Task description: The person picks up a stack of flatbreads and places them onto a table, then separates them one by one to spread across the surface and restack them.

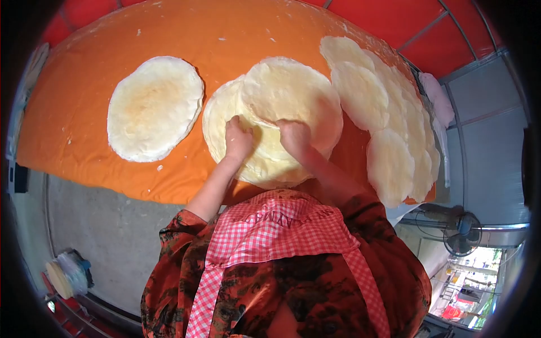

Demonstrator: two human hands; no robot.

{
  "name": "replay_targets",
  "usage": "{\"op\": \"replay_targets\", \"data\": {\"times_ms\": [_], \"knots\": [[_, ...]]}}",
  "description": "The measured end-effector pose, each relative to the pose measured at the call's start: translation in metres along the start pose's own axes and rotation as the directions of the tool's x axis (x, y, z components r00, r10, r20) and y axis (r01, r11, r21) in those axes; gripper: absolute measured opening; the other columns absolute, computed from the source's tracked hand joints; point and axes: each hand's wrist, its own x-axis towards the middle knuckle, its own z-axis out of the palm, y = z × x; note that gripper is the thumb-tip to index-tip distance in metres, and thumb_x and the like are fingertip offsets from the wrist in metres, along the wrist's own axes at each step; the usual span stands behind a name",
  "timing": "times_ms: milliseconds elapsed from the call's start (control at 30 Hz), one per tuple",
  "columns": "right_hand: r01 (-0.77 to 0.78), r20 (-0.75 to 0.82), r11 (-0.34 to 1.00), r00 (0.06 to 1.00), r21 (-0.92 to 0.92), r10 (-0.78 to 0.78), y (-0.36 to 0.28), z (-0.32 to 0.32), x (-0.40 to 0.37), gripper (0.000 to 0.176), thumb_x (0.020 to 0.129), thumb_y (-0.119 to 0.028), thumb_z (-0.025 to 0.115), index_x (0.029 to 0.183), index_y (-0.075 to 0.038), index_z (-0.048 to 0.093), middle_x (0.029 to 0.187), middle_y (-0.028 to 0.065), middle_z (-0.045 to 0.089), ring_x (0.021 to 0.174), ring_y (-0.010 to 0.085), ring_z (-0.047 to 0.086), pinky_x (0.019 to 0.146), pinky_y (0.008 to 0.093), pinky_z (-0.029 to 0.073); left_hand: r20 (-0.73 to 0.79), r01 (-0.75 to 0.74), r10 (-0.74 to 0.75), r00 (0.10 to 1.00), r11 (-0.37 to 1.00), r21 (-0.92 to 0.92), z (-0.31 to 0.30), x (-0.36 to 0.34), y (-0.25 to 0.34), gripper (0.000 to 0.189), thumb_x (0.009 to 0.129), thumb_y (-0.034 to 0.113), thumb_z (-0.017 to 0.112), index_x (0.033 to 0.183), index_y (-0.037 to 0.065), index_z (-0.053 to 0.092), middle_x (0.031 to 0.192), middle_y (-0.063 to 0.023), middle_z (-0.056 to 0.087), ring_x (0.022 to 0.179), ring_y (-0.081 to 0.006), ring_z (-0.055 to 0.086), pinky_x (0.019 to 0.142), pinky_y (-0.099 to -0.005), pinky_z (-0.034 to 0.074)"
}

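In front of me lies a stack of thin, round, pale flatbreads [270,168], their edges uneven. The top flatbread [287,87] is shifted toward the far right, so part of the sheet beneath shows. My right hand [294,139] is closed at the near edge of this top flatbread, its fingers curled over the rim. Just to the left, my left hand [240,141] rests on the lower sheet with fingers curled in. Whatever is between its fingertips, if anything, is hidden.
Another flatbread pile [155,110], browned in the middle, sits on the left of the orange cloth [79,118]. Overlapping flatbreads [390,166] line the right side. A fan [462,234] stands beyond the table at right. A round wooden-looking item [59,280] is low at left.
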Motion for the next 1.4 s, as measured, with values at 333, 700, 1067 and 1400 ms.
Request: {"op": "replay_targets", "data": {"times_ms": [333,700,1067,1400], "knots": [[-0.003,-0.031,0.993,0.999,0.12,0.007,0.012,0.002,0.002,0.015,0.071,-0.002,0.057,0.081,-0.01,0.067,0.071,0.0147,0.064,0.067,0.0343,0.063,0.063,0.0442,0.049,0.249,0.082,-0.123,0.961,0.982,0.167,-0.017,0.035,0.017,0.038,0.074,0.016,0.065,0.104,-0.006,0.058,0.092,-0.0266,0.065,0.086,-0.0375,0.065,0.078,-0.0411,0.052],[-0.156,0.083,0.915,0.987,0.373,0.135,0.043,-0.011,0.02,0.018,0.077,-0.012,0.061,0.092,-0.008,0.07,0.08,0.0161,0.066,0.075,0.0358,0.063,0.071,0.0441,0.048,0.326,-0.101,-0.04,0.944,0.91,0.402,-0.012,0.03,0.034,0.02,0.08,0.022,0.058,0.086,0.007,0.069,0.09,-0.0177,0.068,0.084,-0.0344,0.065,0.076,-0.0437,0.051],[0.084,0.098,0.987,0.993,-0.136,-0.071,0.003,-0.009,-0.008,0.018,0.067,-0.003,0.056,0.083,-0.007,0.065,0.07,0.0121,0.064,0.066,0.031,0.064,0.062,0.0415,0.05,0.512,0.605,-0.374,0.773,0.676,-0.42,-0.012,0.029,0.036,0.012,0.088,0.008,0.051,0.093,-0.002,0.057,0.068,-0.0089,0.056,0.06,-0.018,0.058,0.048,-0.033,0.052],[0.114,-0.15,0.987,0.984,0.117,-0.096,-0.026,-0.022,-0.016,0.019,0.074,-0.01,0.062,0.091,0.0,0.065,0.083,0.0179,0.065,0.081,0.0355,0.064,0.077,0.0446,0.05,0.742,0.791,-0.295,0.602,0.096,-0.604,-0.015,0.022,0.039,0.019,0.094,0.007,0.038,0.112,0.001,0.041,0.094,-0.0158,0.055,0.076,-0.031,0.065,0.068,-0.0433,0.061]]}}
